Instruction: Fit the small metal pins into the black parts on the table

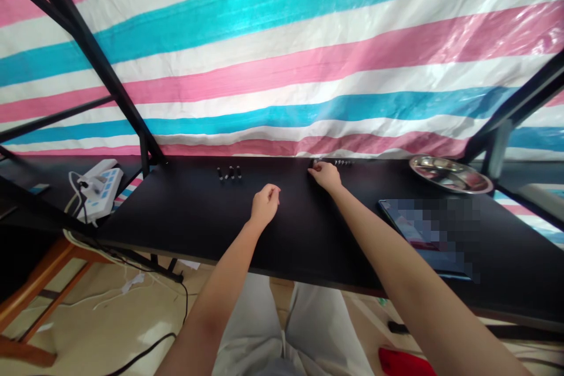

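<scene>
My right hand [326,176] is near the back edge of the black table [299,235]. Its fingers are closed around a small dark cylinder [314,163], mostly covered by the fingertips. Just right of that hand stands a row of several small shiny-ended pieces [343,163], partly hidden by it. My left hand [265,204] hovers above the middle of the table, fingers curled together; whether anything is inside them is hidden. To its left, several small black cylinders with pale ends [230,173] sit in a loose group, one of them tilted or lying.
A round steel tray [452,176] lies at the back right. In front of it is a dark tablet or phone [423,241], partly pixelated. White power strips [99,194] with cables are at the left. Black metal frame bars [97,64] rise before a striped sheet [282,70].
</scene>
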A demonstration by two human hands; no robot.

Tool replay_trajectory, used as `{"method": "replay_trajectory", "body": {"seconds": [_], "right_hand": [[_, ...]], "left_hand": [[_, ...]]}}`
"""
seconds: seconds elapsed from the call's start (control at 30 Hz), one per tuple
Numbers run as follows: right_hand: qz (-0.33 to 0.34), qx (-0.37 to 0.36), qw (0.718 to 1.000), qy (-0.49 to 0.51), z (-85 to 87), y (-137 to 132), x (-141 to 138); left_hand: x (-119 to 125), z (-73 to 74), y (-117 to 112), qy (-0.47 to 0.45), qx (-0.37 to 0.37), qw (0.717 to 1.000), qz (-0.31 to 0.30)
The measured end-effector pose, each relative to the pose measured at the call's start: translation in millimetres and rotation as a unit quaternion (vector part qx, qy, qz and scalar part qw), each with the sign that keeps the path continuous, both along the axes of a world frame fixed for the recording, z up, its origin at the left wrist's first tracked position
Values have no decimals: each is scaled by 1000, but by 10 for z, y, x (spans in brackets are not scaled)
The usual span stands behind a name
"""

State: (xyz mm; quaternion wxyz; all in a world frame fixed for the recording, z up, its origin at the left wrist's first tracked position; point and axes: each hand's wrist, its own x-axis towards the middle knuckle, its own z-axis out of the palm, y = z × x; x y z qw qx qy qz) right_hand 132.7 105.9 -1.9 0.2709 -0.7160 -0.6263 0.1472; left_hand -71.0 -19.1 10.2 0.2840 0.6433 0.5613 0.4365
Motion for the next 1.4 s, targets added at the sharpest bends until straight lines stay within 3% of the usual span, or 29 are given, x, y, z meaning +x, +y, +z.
{"method": "replay_trajectory", "body": {"seconds": [0.63, 0.97, 1.2, 1.4], "right_hand": [[-14, -16, 1000, -6, -44, 45, 15], [30, -45, 998, -24, -54, 128, 161], [-23, -13, 999, -25, -69, 53, 208], [-33, -28, 999, -24, -16, -35, 155]], "left_hand": [[4, 4, -6, 4, 5, 1000, -4], [7, 6, -14, 10, 8, 1000, -8], [-13, -51, 9, 14, 10, 1000, -11], [-16, -64, 14, 23, 17, 1000, -8]]}}
